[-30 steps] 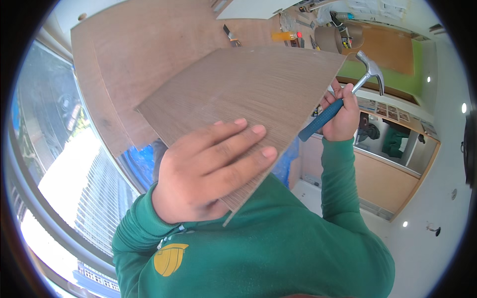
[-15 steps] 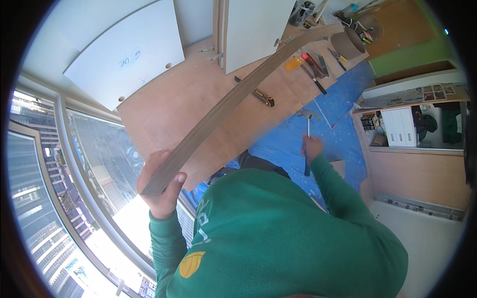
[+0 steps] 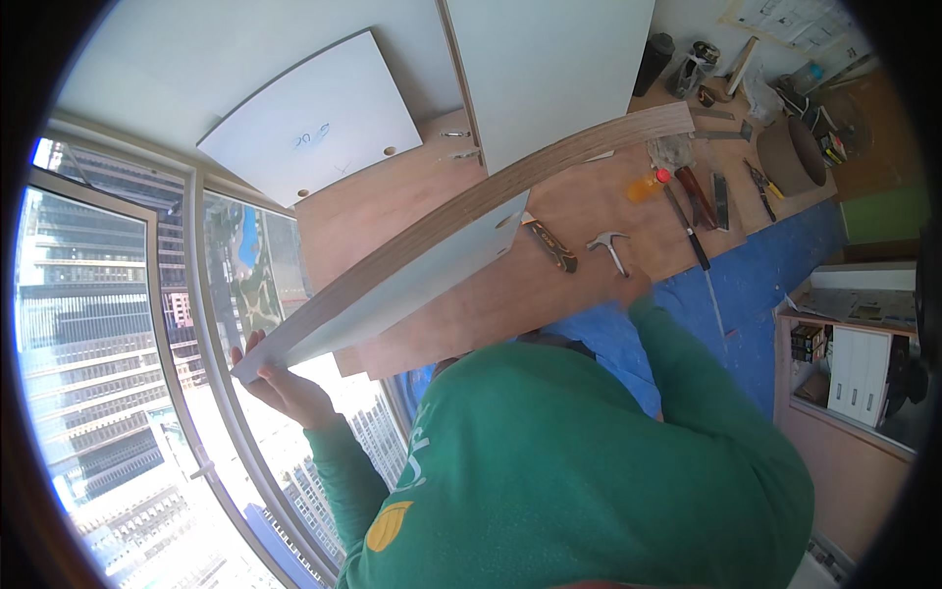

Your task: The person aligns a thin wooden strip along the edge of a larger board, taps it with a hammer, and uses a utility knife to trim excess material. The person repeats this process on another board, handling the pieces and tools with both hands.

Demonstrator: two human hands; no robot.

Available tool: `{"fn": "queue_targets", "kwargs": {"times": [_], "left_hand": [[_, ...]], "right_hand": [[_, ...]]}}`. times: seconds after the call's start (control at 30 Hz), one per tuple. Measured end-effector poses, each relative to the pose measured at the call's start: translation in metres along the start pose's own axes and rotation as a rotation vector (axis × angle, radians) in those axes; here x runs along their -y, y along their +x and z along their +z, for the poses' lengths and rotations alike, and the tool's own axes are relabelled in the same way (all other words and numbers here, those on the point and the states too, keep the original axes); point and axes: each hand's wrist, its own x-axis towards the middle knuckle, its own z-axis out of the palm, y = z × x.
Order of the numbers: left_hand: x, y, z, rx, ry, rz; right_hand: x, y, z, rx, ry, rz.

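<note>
My left hand (image 3: 291, 391) grips the near left end of a long panel (image 3: 456, 214) with a wood-grain edge. The panel stands tilted on edge, and part of its white face shows with a round hole near the far end. In my right hand (image 3: 633, 287), a little blurred, is a claw hammer (image 3: 610, 247), its head over the plywood worktop (image 3: 471, 304). A tool with a black and yellow handle (image 3: 551, 245) lies between the panel and the hammer. Beyond the hammer lies a yellow bottle with a red cap (image 3: 645, 187).
Several hand tools, among them pliers (image 3: 760, 187) and a black-handled tool (image 3: 692, 236), lie at the right. A brown round container (image 3: 791, 157) stands behind them. White panels (image 3: 319, 118) lean at the back. Windows (image 3: 108, 294) flank the left; blue sheeting (image 3: 751, 304) covers the floor.
The long panel has tipped, so its white face shows. My left hand has shifted left with its end. My right hand has brought the hammer from above the blue sheeting to over the worktop.
</note>
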Motion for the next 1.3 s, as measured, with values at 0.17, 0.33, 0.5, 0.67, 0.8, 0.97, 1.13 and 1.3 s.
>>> {"fn": "queue_targets", "kwargs": {"times": [0.17,0.33,0.5,0.67,0.8,0.97,1.13,1.3], "left_hand": [[-0.03,-0.009,0.011,-0.158,-0.012,-0.159],[-0.041,-0.011,0.01,-0.289,0.048,-0.225],[-0.037,-0.009,0.017,-0.277,0.007,-0.215],[-0.034,-0.004,0.012,-0.266,-0.006,-0.213],[-0.038,-0.006,0.012,-0.266,0.015,-0.222],[-0.04,-0.004,0.021,-0.276,0.044,-0.232],[-0.029,0.005,0.012,-0.243,0.015,-0.235],[-0.026,0.006,0.008,-0.246,-0.001,-0.245]], "right_hand": [[-0.015,0.071,-0.003,0.053,-0.121,-0.02],[-0.015,0.109,0.006,0.003,-0.13,0.009],[-0.002,0.147,0.004,0.017,-0.262,-0.017],[0.011,0.143,0.007,-0.111,-0.426,-0.115],[0.018,0.112,0.002,0.022,-0.189,-0.191],[0.003,0.053,0.019,0.238,-0.064,-0.202],[-0.036,0.011,0.064,0.425,0.084,-0.229],[-0.016,0.011,0.065,0.464,0.053,-0.334]]}}
